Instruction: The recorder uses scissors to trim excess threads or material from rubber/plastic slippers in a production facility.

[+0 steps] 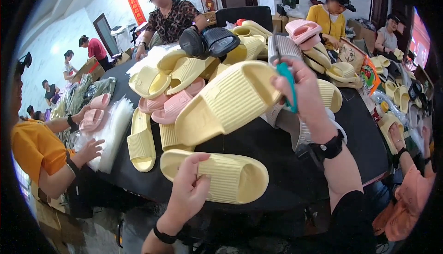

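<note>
My right hand (302, 90) grips scissors with teal handles (287, 85), blades pointing up. Its fingers also hold the toe end of a pale yellow slipper (228, 104), which hangs tilted above the table, sole down and ribbed strap facing me. Below it, a second yellow slipper (251, 182) sits near the table's front edge. My left hand (191, 187) is in front of that slipper's strap, thumb and index finger pinched together; whatever is between them is too small to make out. A single yellow slipper (142, 141) lies to the left.
Yellow slippers (187, 72), pink slippers (173, 106) and black slippers (219, 42) are heaped across the black table (369, 148). Clear plastic bags (113, 134) lie at left beside a person in orange (39, 150). Other people work around the table, including one at near right (406, 198).
</note>
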Available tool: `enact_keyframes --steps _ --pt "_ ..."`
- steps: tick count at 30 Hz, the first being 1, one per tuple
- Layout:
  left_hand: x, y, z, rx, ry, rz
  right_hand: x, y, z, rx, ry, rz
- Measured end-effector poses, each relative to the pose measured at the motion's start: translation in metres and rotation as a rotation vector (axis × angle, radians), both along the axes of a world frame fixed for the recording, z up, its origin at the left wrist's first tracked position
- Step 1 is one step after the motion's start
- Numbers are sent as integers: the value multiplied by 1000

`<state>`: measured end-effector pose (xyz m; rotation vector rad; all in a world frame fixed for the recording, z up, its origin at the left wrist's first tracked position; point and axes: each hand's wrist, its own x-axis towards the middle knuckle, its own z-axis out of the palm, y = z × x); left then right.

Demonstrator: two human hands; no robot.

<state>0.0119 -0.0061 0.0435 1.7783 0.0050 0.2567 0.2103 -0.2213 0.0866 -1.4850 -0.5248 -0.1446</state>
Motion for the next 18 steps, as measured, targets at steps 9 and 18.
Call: enact_keyframes --steps 9,18 --pt "25 2 38 740 -110 -490 7 -55 36 65 -258 -117" --pt "32 5 36 1253 -379 -572 8 -100 47 110 -434 -290"
